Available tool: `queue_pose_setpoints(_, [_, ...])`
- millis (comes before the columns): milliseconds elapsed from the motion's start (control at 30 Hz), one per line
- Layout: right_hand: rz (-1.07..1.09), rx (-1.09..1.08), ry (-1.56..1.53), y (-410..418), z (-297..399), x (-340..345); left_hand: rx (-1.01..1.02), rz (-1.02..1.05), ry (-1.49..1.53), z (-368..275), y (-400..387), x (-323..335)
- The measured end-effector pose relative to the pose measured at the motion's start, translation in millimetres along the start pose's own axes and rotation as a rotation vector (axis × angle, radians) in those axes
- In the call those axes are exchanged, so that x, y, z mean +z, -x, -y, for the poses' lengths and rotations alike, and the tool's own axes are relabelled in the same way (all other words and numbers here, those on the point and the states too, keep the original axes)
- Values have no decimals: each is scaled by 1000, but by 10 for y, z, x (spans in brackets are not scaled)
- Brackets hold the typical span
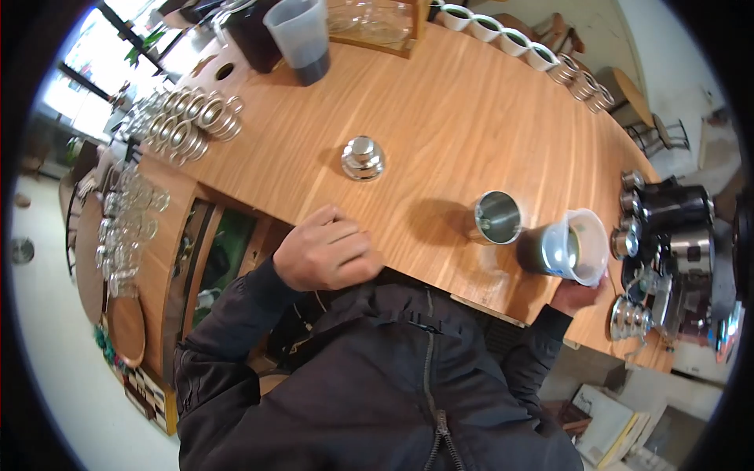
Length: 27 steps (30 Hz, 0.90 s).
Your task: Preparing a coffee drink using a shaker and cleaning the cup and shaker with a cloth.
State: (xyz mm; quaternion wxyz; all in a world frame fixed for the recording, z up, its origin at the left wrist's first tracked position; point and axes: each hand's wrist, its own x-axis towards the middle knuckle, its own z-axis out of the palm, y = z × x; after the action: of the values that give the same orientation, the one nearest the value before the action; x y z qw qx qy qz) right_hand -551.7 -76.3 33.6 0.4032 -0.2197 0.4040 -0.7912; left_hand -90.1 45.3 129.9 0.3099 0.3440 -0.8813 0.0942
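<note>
My right hand [580,294] is at the near side of a translucent plastic measuring jug [548,250] holding dark liquid; the fingers are mostly hidden behind the jug. Just left of the jug, an open metal shaker tin [498,218] stands on the wooden counter. My left hand [330,250] hovers at the counter's near edge with curled fingers and nothing visible in it. Beyond it on the wood sits a shiny metal shaker top with its cap [363,158].
Glass cups [191,126] crowd the left end, with more glassware [126,229] below. Another jug of dark liquid [303,44] stands at the back beside a wooden rack [377,44]. White cups [512,41] line the far edge. Coffee equipment [677,218] fills the right end.
</note>
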Motion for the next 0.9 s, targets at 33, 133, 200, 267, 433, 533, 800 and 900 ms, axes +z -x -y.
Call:
queue_pose_setpoints(33, [6, 10, -11, 29, -14, 40, 19, -12, 17, 21, 52, 78])
queue_pose_setpoints(133, [100, 41, -29, -39, -111, -102, -289, 9, 141, -55, 192, 401])
queue_pose_setpoints(200, [139, 56, 0, -7, -60, -80, -444, 6, 406, -104, -10, 588])
queue_pose_setpoints(267, [148, -105, 186, 59, 1, 91, -582, 27, 735, -77, -108, 911])
queue_pose_setpoints(433, [328, -634, 714, 68, 145, 299, -598, -5, 924, -8, -588, 1578])
queue_pose_setpoints(533, [419, -128, 350, 32, 318, 427, -646, 76, 1149, -17, -663, 1750])
queue_pose_setpoints(800, [617, -150, 561, -30, 527, 704, -487, -53, 1138, -10, -438, 2012])
queue_pose_setpoints(900, [680, -150, 614, -108, 529, 753, -514, -26, 1194, 5, -464, 1897])
